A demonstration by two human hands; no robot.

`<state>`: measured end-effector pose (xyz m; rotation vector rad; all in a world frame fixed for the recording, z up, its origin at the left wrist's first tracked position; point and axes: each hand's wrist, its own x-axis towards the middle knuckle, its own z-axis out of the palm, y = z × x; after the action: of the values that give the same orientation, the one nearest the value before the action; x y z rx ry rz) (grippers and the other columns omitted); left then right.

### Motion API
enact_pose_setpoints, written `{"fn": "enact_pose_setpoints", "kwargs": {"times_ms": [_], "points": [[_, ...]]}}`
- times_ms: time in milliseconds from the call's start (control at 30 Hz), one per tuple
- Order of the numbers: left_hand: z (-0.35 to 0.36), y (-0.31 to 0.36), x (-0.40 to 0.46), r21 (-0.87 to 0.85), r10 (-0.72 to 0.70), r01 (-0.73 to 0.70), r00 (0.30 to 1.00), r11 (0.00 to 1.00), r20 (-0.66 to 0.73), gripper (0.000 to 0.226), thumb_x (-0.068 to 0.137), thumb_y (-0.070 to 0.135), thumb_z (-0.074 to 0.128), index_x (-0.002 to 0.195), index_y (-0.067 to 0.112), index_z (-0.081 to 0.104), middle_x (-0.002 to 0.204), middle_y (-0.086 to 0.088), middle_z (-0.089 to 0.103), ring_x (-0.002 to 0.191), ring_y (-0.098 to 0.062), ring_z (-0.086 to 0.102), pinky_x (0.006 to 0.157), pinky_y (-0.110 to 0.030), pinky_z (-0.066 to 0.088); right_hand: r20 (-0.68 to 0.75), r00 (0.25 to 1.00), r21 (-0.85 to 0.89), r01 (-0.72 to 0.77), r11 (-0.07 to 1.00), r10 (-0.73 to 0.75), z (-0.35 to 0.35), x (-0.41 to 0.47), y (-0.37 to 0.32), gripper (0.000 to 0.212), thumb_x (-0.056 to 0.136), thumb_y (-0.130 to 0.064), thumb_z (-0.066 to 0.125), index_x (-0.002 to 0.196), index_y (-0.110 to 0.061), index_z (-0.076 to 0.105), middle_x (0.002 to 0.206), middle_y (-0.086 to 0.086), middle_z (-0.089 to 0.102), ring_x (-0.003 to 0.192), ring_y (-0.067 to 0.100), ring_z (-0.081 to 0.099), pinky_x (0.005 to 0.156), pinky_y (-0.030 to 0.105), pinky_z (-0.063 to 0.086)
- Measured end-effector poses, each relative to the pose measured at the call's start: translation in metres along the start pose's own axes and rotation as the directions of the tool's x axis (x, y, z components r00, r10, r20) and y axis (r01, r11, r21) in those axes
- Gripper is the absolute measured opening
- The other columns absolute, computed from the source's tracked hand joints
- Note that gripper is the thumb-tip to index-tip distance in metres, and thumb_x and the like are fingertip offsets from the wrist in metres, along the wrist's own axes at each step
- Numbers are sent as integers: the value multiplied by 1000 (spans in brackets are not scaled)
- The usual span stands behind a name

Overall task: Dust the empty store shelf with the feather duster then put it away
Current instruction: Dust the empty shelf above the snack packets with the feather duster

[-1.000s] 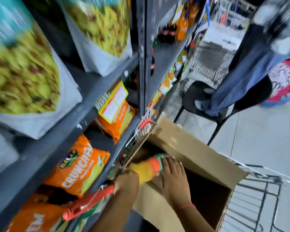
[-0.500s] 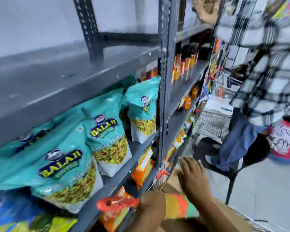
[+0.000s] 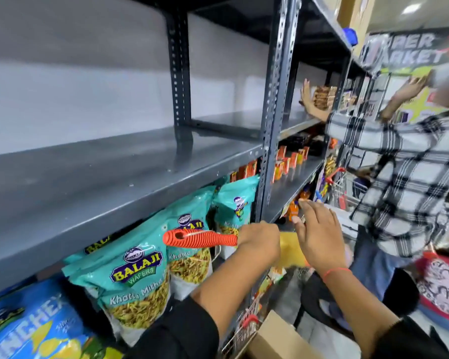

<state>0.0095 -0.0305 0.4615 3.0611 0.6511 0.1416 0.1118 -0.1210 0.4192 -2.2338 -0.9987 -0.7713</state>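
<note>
The empty grey metal shelf [image 3: 109, 177] runs across the left and middle, at about chest height. My left hand [image 3: 259, 242] is closed around the feather duster [image 3: 200, 238], whose ribbed orange handle sticks out to the left, just below the shelf's front edge. The duster's yellow head [image 3: 292, 248] shows blurred between my two hands. My right hand [image 3: 319, 234] is beside it with the fingers spread and flat, holding nothing; whether it touches the head I cannot tell.
Teal Balaji snack bags [image 3: 138, 275] fill the shelf below. A perforated upright post [image 3: 272, 120] divides the bays. A person in a plaid shirt [image 3: 399, 177] reaches into the shelves at right. A cardboard box [image 3: 272, 338] in a wire cart sits below.
My view has swung up from the box in the cart to the empty shelf. Both hands rose with the duster, from inside the box to just under the shelf edge.
</note>
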Motion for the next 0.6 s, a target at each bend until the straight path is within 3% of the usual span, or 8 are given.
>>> {"fn": "enact_pose_setpoints", "kwargs": {"times_ms": [100,233,333,433,533,600], "points": [[-39,-1,0,-14,-1,-1,992,1000,-124,26,94,21,52,115,8,60,118,-12,64,105,-32,62,71,-34,41,-109,993,35,39,999,-35,-22,30,-7,35,90,-13,58,121,2,51,118,25,57,115,43,46,96,59,36],[-98,-19,-12,-52,-62,50,965,997,-253,27,92,27,55,112,10,61,119,-12,65,105,-32,62,78,-36,46,-211,977,51,47,998,-36,-42,64,-22,37,90,-12,57,124,1,48,118,27,55,113,43,46,96,58,35],[-136,-45,-30,-85,-151,129,929,988,-339,34,90,35,56,114,11,61,123,-14,62,109,-34,60,85,-39,47,-268,962,129,88,988,-51,-52,85,-44,43,90,-23,45,126,2,46,121,30,53,114,45,45,98,57,35],[-158,-81,-50,-114,-247,220,882,969,-401,35,88,41,57,109,14,62,117,-15,64,105,-34,61,77,-37,45,-328,943,205,129,970,-56,-52,98,-67,52,90,-33,35,124,4,46,120,31,53,112,46,46,96,54,36],[-173,-122,-74,-134,-361,335,854,933,-376,36,86,45,58,105,15,65,113,-14,67,102,-33,61,73,-34,41,-371,926,280,190,941,-77,-44,103,-94,51,91,-33,36,125,3,46,119,29,53,110,46,47,95,55,38],[-175,-144,-85,-166,-382,348,882,923,-277,29,85,45,59,86,18,68,104,-13,70,91,-30,62,74,-33,44,-353,931,334,216,917,-91,-36,103,-111,52,92,-35,35,128,1,44,122,27,53,113,44,46,96,54,36]]}}
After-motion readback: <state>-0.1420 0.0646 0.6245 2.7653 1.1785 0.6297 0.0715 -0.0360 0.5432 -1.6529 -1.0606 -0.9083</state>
